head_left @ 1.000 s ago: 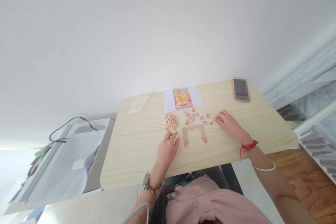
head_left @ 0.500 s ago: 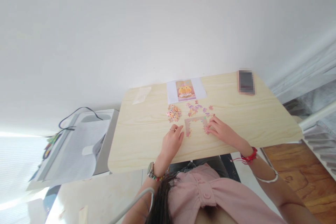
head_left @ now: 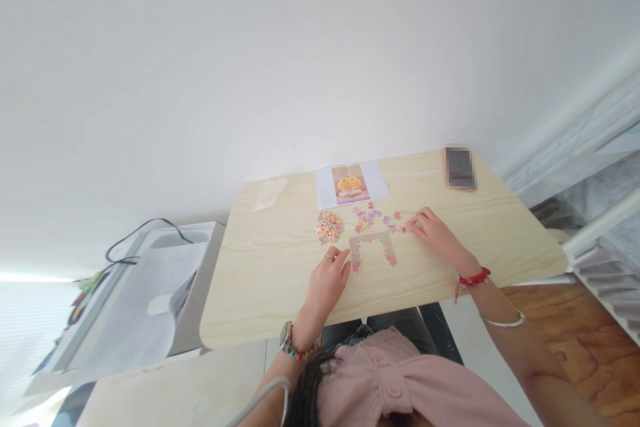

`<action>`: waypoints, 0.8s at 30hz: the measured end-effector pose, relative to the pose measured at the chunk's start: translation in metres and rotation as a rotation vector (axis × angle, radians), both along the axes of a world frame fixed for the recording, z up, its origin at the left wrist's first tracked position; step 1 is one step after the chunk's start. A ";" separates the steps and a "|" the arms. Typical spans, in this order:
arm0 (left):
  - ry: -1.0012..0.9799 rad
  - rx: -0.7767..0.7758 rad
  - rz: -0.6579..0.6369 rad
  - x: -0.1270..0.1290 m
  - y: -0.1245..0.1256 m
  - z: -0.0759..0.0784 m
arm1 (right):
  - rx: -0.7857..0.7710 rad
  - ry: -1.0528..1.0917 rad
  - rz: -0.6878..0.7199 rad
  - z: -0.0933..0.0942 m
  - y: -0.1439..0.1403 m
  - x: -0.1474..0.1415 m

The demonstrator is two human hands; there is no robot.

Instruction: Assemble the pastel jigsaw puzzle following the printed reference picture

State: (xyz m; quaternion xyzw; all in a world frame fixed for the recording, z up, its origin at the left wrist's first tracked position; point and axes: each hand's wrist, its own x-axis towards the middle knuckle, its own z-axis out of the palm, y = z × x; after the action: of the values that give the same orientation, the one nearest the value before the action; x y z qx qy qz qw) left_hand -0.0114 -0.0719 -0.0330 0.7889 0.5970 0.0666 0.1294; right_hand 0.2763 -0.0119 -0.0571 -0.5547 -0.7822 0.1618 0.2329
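Observation:
My left hand [head_left: 327, 279] rests on the table with fingers loosely bent and apart, holding nothing, beside the left edge of a partly joined jigsaw puzzle [head_left: 371, 238]. The joined pieces form a pinkish border along the top and down both sides. My right hand [head_left: 436, 237] is to the right, thumb and fingertips pinched at a small puzzle piece, partly covered by the fingers. Near those fingertips lie loose pink and purple puzzle pieces [head_left: 367, 217]. A heap of mixed puzzle pieces [head_left: 329, 227] sits above my left hand.
Behind the pieces lies a printed sheet [head_left: 326, 190] with a picture of a yellow figure [head_left: 350, 185]. A phone-like device [head_left: 461, 168], blurred out, is at the table's [head_left: 260, 267] back right. A clear plastic piece [head_left: 271, 194] lies back left. Papers [head_left: 143, 287] cover a white unit at left.
My right hand has left the right side of the puzzle border and moved outward to the loose pieces. My left hand stays beside the border. The view has shifted slightly.

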 end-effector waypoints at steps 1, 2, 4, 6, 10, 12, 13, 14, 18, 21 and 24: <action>-0.003 0.010 0.006 -0.001 0.002 0.000 | -0.001 -0.007 -0.003 -0.002 0.005 0.002; -0.005 0.019 0.011 -0.001 0.004 0.000 | -0.003 -0.012 -0.002 -0.004 0.010 0.003; -0.004 0.034 0.023 -0.002 0.009 0.000 | -0.009 -0.020 0.004 -0.008 0.016 0.004; -0.001 0.042 0.032 -0.003 0.012 0.000 | -0.014 -0.028 0.000 -0.010 0.019 0.004; -0.009 0.039 0.050 -0.004 0.016 0.000 | -0.009 -0.031 -0.003 -0.007 0.017 0.000; -0.014 0.034 0.058 -0.005 0.016 0.000 | -0.004 -0.024 0.029 -0.001 0.014 -0.003; -0.015 0.031 0.063 -0.005 0.017 0.000 | -0.002 -0.022 0.052 0.002 0.013 -0.005; -0.017 0.029 0.067 -0.006 0.017 0.000 | -0.003 -0.021 0.076 0.004 0.012 -0.007; -0.023 0.030 0.085 -0.010 0.018 -0.002 | -0.008 -0.047 0.097 0.009 0.006 -0.015; -0.021 0.033 0.100 -0.013 0.018 -0.004 | -0.013 -0.084 0.041 0.008 0.003 -0.018; -0.024 0.030 0.109 -0.015 0.017 -0.005 | -0.016 -0.088 0.022 0.004 0.001 -0.019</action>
State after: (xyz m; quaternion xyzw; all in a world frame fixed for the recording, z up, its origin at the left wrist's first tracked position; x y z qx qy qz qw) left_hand -0.0261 -0.0545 -0.0382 0.7564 0.6363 0.0920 0.1208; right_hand 0.2577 -0.0107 -0.0526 -0.5544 -0.7966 0.1460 0.1919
